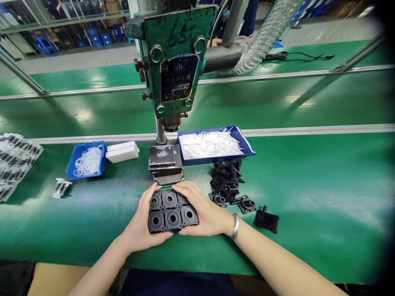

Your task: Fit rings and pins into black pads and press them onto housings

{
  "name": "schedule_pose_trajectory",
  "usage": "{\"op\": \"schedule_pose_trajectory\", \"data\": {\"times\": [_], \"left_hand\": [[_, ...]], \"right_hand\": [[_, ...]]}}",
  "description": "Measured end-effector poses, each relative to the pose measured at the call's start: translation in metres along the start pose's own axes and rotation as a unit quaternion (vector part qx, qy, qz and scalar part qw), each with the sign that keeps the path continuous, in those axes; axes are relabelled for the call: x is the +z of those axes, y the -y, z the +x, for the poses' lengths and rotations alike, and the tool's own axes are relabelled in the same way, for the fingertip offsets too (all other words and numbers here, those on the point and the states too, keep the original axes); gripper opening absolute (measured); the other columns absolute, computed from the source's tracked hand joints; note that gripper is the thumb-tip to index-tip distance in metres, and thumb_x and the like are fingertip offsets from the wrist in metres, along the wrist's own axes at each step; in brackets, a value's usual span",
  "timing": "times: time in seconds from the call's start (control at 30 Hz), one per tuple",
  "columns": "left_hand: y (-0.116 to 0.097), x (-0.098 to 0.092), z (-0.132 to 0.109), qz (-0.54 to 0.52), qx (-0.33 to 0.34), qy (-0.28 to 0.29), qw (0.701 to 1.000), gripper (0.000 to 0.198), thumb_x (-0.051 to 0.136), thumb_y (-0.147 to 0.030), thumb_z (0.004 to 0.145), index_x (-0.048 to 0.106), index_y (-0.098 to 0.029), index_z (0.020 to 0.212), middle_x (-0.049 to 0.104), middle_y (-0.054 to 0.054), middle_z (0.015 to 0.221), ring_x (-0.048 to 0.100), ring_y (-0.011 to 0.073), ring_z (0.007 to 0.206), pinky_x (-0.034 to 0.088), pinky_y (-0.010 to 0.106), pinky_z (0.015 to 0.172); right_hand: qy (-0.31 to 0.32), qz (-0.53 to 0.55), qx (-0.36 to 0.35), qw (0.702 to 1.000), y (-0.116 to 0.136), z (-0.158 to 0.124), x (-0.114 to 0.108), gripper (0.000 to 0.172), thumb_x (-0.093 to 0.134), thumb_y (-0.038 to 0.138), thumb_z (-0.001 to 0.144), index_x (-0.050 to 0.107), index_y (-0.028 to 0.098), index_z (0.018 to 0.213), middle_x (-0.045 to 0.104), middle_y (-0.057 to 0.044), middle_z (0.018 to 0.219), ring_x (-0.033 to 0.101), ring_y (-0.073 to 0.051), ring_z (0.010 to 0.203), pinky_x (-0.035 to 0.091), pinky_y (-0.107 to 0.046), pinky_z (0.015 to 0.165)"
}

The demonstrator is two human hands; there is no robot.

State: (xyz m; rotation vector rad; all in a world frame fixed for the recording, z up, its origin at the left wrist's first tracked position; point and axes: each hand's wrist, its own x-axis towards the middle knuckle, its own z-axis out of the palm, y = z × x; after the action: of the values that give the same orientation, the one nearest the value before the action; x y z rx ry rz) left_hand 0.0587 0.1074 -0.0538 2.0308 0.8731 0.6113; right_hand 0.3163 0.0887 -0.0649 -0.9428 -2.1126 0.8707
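Observation:
Several black square plastic parts with round centre holes sit side by side in two rows on the green table, just in front of the press. My left hand closes around their left side, thumb along the near edge and fingers at the far edge. From the right, my right hand grips the same group and covers some of its far right part. Beyond my fingertips is a dark metal block on the base of a green hand press, below its ram.
Right of the press lie a pile of black parts and a single black part. A blue tray holds thin white strips. On the left are a blue bin of white rings, white blocks and black-and-white pieces.

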Motion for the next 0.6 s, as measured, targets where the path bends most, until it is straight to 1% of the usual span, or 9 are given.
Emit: {"op": "schedule_pose_trajectory", "data": {"times": [0.07,0.13,0.2,0.37,0.5,0.6], "left_hand": [[-0.0005,0.0007,0.0012,-0.002,-0.002,-0.002,1.000,0.109,0.078,-0.028,0.075,0.005,-0.028,0.156,0.025,0.015,0.157,0.027,0.0351,0.146,0.027,0.058,0.119],[-0.0010,0.0010,0.0023,-0.009,-0.011,0.001,1.000,0.107,0.077,-0.028,0.076,0.006,-0.028,0.156,0.029,0.016,0.155,0.032,0.0347,0.143,0.030,0.058,0.118],[-0.0012,0.0011,0.0028,-0.007,-0.010,0.004,1.000,0.107,0.077,-0.029,0.076,0.006,-0.028,0.155,0.031,0.016,0.153,0.033,0.0348,0.142,0.031,0.058,0.117],[-0.0007,0.0007,0.0025,0.017,0.011,0.016,1.000,0.106,0.075,-0.030,0.079,0.002,-0.029,0.156,0.025,0.017,0.156,0.029,0.0365,0.144,0.029,0.060,0.117],[-0.0004,0.0010,0.0024,0.016,0.013,0.016,1.000,0.105,0.075,-0.030,0.079,0.003,-0.028,0.156,0.028,0.016,0.154,0.027,0.0360,0.145,0.028,0.060,0.118],[-0.0003,0.0015,0.0021,0.003,0.010,0.012,1.000,0.105,0.075,-0.029,0.079,0.004,-0.029,0.156,0.031,0.016,0.151,0.029,0.0360,0.144,0.027,0.060,0.118]], "right_hand": [[-0.005,-0.006,-0.007,1.000,0.0006,-0.0007,0.0000,0.096,0.070,0.059,0.081,0.019,0.022,0.153,0.035,-0.017,0.142,0.031,-0.033,0.137,0.032,-0.056,0.115],[-0.012,-0.013,-0.013,1.000,0.0010,-0.0013,-0.0001,0.094,0.069,0.059,0.082,0.020,0.022,0.153,0.037,-0.017,0.141,0.032,-0.033,0.136,0.032,-0.056,0.115],[-0.014,-0.016,-0.015,1.000,0.0012,-0.0017,0.0001,0.094,0.068,0.060,0.083,0.020,0.021,0.153,0.038,-0.016,0.142,0.032,-0.033,0.136,0.031,-0.056,0.116],[-0.002,-0.016,-0.006,1.000,0.0019,-0.0018,0.0012,0.093,0.066,0.061,0.083,0.019,0.021,0.153,0.035,-0.017,0.143,0.030,-0.033,0.138,0.032,-0.057,0.116],[-0.002,-0.022,-0.008,1.000,0.0026,-0.0011,0.0014,0.092,0.065,0.061,0.084,0.019,0.022,0.154,0.035,-0.017,0.142,0.030,-0.033,0.137,0.032,-0.056,0.116],[0.001,-0.025,-0.007,1.000,0.0025,-0.0009,0.0016,0.093,0.066,0.061,0.084,0.018,0.022,0.154,0.035,-0.017,0.142,0.031,-0.034,0.137,0.033,-0.057,0.115]]}}
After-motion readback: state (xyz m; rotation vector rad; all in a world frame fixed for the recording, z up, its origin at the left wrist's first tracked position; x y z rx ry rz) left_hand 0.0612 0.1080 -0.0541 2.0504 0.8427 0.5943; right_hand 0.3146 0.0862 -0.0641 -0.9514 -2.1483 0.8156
